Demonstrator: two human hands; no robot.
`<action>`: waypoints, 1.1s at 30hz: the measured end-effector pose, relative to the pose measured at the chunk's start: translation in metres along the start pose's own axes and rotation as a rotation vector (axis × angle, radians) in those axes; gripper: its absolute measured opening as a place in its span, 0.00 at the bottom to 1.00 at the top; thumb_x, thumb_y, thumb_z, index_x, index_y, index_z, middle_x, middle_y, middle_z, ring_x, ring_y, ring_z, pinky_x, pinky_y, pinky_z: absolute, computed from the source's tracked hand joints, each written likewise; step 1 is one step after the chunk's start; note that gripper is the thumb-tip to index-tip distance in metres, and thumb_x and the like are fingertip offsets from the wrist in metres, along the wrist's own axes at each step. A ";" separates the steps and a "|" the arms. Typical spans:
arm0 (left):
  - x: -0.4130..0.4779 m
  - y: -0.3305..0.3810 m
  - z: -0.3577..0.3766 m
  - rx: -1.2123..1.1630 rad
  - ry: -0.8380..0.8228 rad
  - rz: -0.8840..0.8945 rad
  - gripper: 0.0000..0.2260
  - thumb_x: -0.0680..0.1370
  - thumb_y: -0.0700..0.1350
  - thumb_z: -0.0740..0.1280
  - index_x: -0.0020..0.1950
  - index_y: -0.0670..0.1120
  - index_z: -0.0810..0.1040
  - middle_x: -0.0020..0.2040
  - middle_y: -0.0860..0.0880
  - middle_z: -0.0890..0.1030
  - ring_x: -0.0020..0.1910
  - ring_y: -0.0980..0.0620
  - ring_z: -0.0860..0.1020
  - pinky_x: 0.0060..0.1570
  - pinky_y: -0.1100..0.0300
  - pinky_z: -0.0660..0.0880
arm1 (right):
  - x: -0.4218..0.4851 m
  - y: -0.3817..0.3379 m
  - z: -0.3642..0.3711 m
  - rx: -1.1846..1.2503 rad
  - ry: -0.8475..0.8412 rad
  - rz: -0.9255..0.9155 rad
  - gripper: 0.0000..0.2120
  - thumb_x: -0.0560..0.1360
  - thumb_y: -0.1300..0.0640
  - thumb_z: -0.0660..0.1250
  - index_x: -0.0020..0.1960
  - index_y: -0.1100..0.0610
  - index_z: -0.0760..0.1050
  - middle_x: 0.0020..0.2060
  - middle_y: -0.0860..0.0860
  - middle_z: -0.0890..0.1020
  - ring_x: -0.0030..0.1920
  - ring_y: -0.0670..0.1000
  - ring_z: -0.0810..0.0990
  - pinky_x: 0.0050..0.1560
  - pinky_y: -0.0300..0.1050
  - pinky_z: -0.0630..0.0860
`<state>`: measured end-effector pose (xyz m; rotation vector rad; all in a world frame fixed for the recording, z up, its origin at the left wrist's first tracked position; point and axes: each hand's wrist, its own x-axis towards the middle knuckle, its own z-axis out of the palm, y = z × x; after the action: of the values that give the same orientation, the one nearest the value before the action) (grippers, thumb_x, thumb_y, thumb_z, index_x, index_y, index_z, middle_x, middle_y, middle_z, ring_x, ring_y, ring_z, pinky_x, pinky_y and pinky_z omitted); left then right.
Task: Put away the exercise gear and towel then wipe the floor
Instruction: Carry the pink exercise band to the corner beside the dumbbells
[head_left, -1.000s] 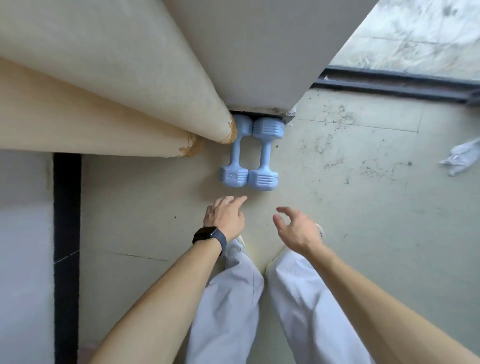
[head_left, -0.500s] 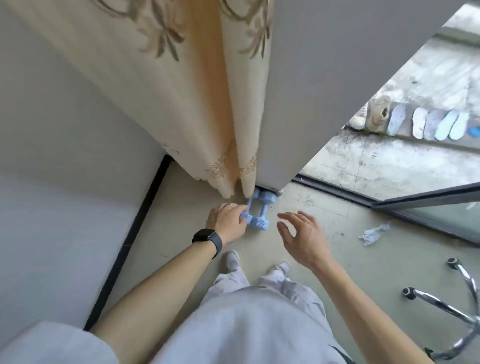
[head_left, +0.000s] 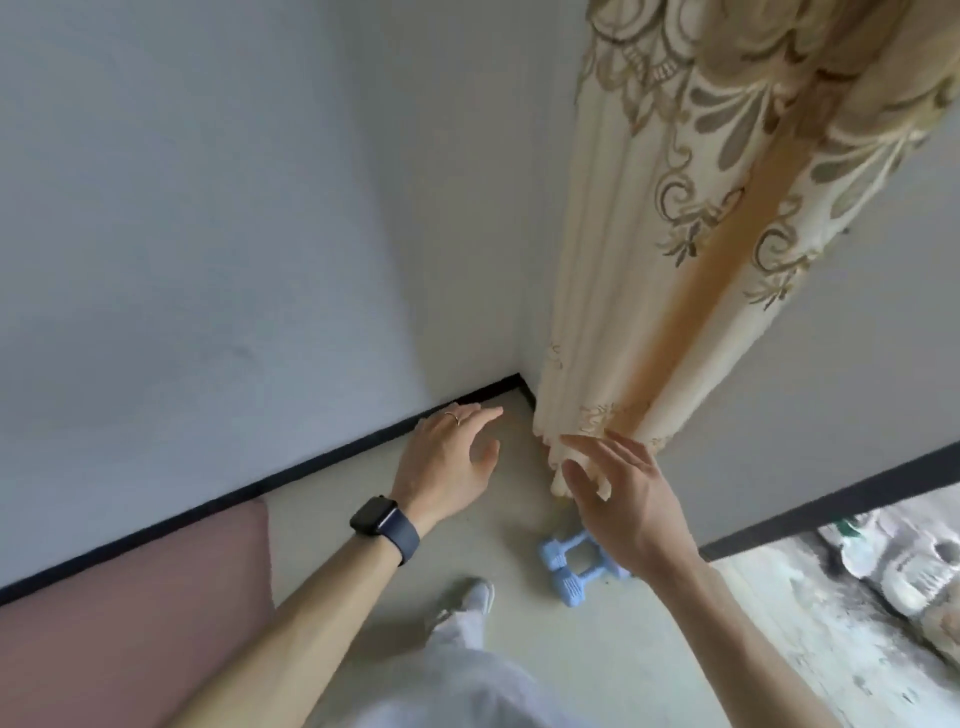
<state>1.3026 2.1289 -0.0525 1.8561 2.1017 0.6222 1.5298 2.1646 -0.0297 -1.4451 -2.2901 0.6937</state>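
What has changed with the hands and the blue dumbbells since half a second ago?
The left hand, which was on the near end of the blue dumbbells, has let go and moved away, open and empty. The right hand has lifted too, still open. The dumbbells stay side by side on the floor by the curtain.

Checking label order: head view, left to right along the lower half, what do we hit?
Order: pink mat → watch → left hand → right hand → pale shoes, blurred. The dumbbells and curtain hem overlap the right hand, so left out.
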 end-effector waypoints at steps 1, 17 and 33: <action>-0.023 -0.003 -0.008 0.006 0.047 -0.056 0.19 0.78 0.51 0.63 0.69 0.52 0.75 0.66 0.52 0.78 0.67 0.51 0.73 0.67 0.54 0.69 | -0.004 -0.007 0.002 -0.007 -0.017 -0.083 0.15 0.80 0.47 0.63 0.65 0.46 0.77 0.61 0.41 0.81 0.70 0.51 0.70 0.66 0.45 0.68; -0.485 -0.057 -0.191 0.237 0.643 -0.876 0.19 0.79 0.49 0.65 0.70 0.51 0.73 0.65 0.54 0.78 0.64 0.52 0.74 0.63 0.53 0.73 | -0.195 -0.326 0.128 0.186 -0.453 -1.022 0.15 0.79 0.48 0.66 0.64 0.46 0.78 0.61 0.41 0.81 0.69 0.53 0.71 0.66 0.47 0.71; -0.970 -0.129 -0.285 0.309 0.785 -1.403 0.21 0.80 0.52 0.62 0.74 0.56 0.69 0.71 0.54 0.72 0.71 0.53 0.67 0.70 0.57 0.63 | -0.544 -0.606 0.303 0.158 -0.769 -1.455 0.20 0.80 0.39 0.56 0.69 0.40 0.71 0.66 0.35 0.75 0.74 0.47 0.66 0.70 0.50 0.68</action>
<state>1.1965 1.1209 0.0557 -0.2469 3.3045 0.6350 1.1526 1.3863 0.0516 0.8396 -2.8221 0.8763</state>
